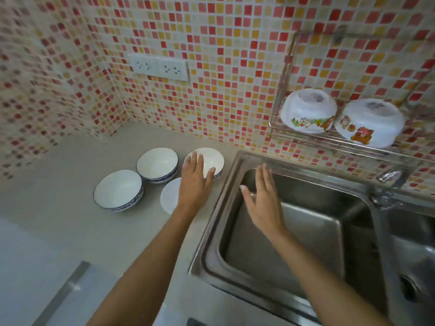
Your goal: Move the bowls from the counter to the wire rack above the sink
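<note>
Four white bowls [157, 164] stood upright on the grey counter [58, 208]; two cartoon-printed bowls [308, 111] lay inverted on the wire rack [306, 135]. Left hand [195, 182], fingers spread, holding nothing, lay over the bowl nearest the sink [306, 220]. Right hand [263, 203] hovered open, empty, above the basin.

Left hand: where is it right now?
Head view: the left hand hovers open over the white ceramic bowl nearest the steel sink, on the grey counter.
</note>
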The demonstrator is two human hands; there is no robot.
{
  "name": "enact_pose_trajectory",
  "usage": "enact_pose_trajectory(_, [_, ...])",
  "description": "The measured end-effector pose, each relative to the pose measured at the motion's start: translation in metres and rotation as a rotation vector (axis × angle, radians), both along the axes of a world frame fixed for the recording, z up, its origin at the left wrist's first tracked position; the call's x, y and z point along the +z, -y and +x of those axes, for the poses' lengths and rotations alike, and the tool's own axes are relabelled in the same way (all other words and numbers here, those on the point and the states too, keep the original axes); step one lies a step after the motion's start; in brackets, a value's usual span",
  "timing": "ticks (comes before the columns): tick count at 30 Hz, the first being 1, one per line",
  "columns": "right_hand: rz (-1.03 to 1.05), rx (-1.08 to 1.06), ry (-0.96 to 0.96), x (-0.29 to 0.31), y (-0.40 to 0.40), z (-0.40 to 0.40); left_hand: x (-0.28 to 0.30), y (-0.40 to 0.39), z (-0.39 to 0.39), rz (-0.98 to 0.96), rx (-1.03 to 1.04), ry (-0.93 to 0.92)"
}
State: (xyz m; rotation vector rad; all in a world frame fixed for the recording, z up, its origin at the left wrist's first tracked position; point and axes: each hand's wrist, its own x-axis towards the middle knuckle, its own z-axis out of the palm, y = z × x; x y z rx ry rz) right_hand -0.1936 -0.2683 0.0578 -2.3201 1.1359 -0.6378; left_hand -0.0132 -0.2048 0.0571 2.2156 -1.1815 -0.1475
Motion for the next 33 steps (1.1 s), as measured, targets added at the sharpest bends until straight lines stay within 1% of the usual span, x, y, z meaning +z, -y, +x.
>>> enact_pose_trajectory(2, [0.095,0.054,-0.058,-0.009,-0.01,0.036,-0.018,-0.016,0.031,-0.01,0.096,-0.026])
enact_pose_trajectory(5, [0.294,0.061,-0.15,-0.027,-0.019,0.082,-0.041,-0.04,0.062,0.0,0.257,-0.13])
enact_pose_trajectory(9, [0.459,-0.033,-0.284,-0.053,-0.033,0.124,-0.067,-0.064,0.083,0.064,0.398,-0.263])
enact_pose_trajectory(12, [0.552,-0.113,-0.286,-0.063,-0.044,0.141,-0.082,-0.072,0.092,0.161,0.426,-0.425])
enact_pose_trajectory(15, [0.641,-0.218,-0.223,-0.067,-0.05,0.15,-0.088,-0.073,0.096,0.19,0.328,-0.564])
enact_pose_trajectory(19, [0.673,-0.269,-0.186,-0.067,-0.054,0.145,-0.085,-0.076,0.093,0.192,0.232,-0.628])
enact_pose_trajectory(22, [0.667,-0.286,-0.137,-0.066,-0.056,0.131,-0.079,-0.077,0.083,0.142,0.176,-0.675])
enact_pose_trajectory(25, [0.665,-0.323,-0.043,-0.067,-0.053,0.111,-0.073,-0.066,0.067,0.067,0.167,-0.807])
enact_pose_trajectory(27, [0.653,-0.368,0.022,-0.054,-0.052,0.096,-0.069,-0.051,0.054,0.026,0.136,-0.919])
enact_pose_trajectory(29, [0.634,-0.408,0.068,-0.032,-0.05,0.076,-0.051,-0.037,0.035,-0.019,0.061,-1.003])
enact_pose_trajectory(33, [0.551,-0.488,0.136,0.004,-0.035,0.031,-0.006,-0.007,-0.009,-0.106,-0.073,-1.08])
